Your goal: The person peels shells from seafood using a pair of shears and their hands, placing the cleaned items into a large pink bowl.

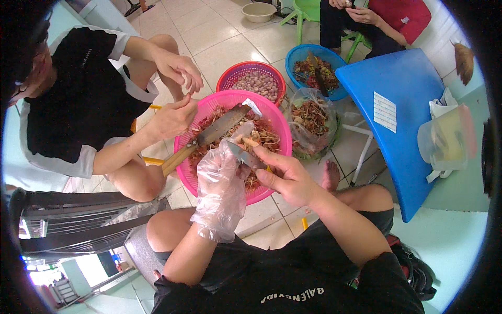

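Observation:
My left hand (220, 178), in a clear plastic glove, is over a pink plastic basket (288, 151). Its fingers are bent close to a small knife blade (244, 155); whatever they may hold is hidden by glove and blade. My right hand (288, 172) grips this knife by its handle, mostly covered by the fingers. A tan strip (250, 141) shows by my right index fingertip. Reddish skins and pale roots (270, 135) fill the basket. Across its left side lies a large knife (213, 131) with a wooden handle, tip on the far rim.
Behind the basket, a red colander (251, 64) holds small peeled bulbs, perhaps shallots. A blue basin (292, 64) contains scraps and a knife, beside a plastic bag (311, 121) of peelings. A co-worker's hands (176, 114) reach near the basket's left. A blue table (400, 157) stands right.

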Demonstrator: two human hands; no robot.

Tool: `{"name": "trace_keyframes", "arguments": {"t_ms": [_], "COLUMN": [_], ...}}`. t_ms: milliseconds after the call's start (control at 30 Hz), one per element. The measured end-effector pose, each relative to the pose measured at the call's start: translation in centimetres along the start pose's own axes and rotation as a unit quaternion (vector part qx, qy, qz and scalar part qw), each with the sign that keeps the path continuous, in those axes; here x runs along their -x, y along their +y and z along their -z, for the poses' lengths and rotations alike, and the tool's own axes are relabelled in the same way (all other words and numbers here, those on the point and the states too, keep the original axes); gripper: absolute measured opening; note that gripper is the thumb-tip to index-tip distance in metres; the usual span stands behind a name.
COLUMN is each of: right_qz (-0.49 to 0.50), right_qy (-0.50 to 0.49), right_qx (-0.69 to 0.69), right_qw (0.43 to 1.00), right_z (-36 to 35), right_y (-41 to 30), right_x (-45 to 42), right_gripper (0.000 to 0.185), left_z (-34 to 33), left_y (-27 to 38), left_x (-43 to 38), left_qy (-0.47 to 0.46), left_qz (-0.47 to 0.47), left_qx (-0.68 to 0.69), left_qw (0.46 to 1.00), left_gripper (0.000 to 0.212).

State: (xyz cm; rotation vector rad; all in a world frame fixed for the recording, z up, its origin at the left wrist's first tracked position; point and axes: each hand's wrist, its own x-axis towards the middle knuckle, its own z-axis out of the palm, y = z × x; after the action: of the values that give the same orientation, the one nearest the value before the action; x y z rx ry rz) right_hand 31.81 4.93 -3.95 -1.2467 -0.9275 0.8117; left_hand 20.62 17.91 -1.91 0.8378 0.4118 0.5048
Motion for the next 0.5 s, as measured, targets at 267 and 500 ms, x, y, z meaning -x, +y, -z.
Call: {"name": "trace_keyframes", "arguments": {"t_ms": [267,500], "right_qz": [-0.015,-0.026], "right_qy": [-0.037,-0.056], "right_qx": [-0.007,0.035], "right_qw": [0.999,0.997], "right_z": [0.2,0.5], "right_y": [-0.9,-0.7], "right_x": [-0.1,0.0], "right_gripper": [0.061,0.059], "left_z": [0.3,0.5], "left_y": [-0.4,-0.5], "left_x": [0.2,0.0], "left_qy": [0.077,0.065], "left_qz": [0.022,0.009], "left_qx": [-0.005,-0.020], "left_qw": [0.997,0.998], "left_gripper": [0.018,0.014]}}
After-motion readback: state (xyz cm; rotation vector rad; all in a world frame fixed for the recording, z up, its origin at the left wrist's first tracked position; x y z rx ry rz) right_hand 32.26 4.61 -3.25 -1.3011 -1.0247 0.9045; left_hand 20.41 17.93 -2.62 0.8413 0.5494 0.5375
